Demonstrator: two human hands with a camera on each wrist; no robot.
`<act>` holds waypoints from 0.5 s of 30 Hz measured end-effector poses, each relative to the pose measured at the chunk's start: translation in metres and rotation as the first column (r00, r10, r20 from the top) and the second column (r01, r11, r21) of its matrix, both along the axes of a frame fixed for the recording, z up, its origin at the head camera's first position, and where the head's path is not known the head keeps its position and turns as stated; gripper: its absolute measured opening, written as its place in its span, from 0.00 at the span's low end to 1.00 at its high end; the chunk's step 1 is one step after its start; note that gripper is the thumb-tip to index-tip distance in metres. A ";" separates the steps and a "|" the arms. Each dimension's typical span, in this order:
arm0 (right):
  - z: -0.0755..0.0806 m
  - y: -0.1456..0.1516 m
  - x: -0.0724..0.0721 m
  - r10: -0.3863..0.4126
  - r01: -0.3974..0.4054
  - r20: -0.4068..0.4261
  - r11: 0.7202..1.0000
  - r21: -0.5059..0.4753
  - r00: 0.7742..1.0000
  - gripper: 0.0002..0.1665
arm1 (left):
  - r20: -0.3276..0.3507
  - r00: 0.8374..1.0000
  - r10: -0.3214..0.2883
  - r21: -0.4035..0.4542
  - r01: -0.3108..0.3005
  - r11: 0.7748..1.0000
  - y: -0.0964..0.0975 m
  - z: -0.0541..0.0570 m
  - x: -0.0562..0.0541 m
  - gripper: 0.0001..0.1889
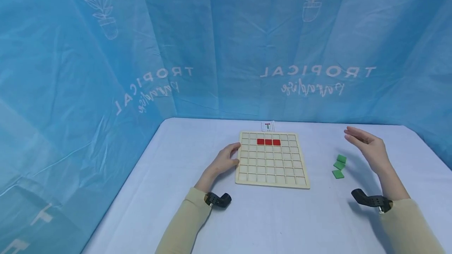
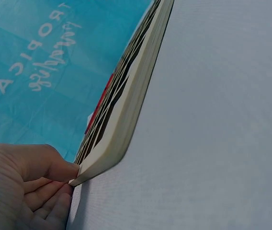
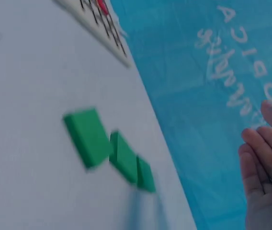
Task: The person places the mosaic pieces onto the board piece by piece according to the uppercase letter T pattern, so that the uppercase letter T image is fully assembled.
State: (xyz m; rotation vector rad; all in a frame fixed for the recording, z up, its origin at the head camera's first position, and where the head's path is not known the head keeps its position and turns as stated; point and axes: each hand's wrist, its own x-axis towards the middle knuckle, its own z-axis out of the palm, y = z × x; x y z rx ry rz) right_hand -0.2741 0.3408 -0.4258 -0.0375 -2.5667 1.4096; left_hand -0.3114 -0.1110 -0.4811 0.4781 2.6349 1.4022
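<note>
A cream grid board (image 1: 272,185) lies on the white table, with three red tiles (image 1: 268,142) side by side in a row near its far edge. My left hand (image 1: 223,160) holds the board's left edge, thumb and bent fingers at the rim; the left wrist view shows the fingertips at the board's corner (image 2: 95,167). To the right of the board, my right hand (image 1: 370,150) is raised above the table, fingers together and slightly bent, with nothing in it. Beside it, three green tiles (image 1: 339,166) lie in a loose line on the cloth.
Just behind the board lies a small card (image 1: 267,126) printed with a grid and a red and green pattern. A blue printed curtain (image 1: 233,50) hangs along the back and left of the white table (image 1: 275,222). Both wrists wear black straps (image 1: 217,200).
</note>
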 end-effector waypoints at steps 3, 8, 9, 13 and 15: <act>-0.008 0.014 0.008 -0.023 0.023 -0.007 1.000 0.009 1.000 0.38 | -0.002 1.000 -0.003 0.002 0.003 1.000 -0.001 0.001 0.000 0.35; -0.025 0.024 0.017 -0.002 0.002 -0.009 1.000 -0.003 1.000 0.37 | -0.005 1.000 -0.007 0.004 0.007 1.000 -0.001 0.002 0.000 0.34; -0.028 0.024 0.018 0.008 -0.008 -0.010 1.000 0.010 1.000 0.36 | -0.006 1.000 -0.009 0.003 0.009 1.000 -0.001 0.002 0.000 0.34; -0.041 0.022 0.021 0.024 -0.023 -0.011 0.996 0.091 1.000 0.36 | -0.011 1.000 -0.011 0.003 0.011 1.000 0.000 0.001 0.001 0.34; -0.046 0.022 0.021 0.017 -0.016 -0.009 0.993 0.117 1.000 0.36 | -0.011 1.000 -0.006 0.007 0.006 1.000 0.000 0.001 0.001 0.34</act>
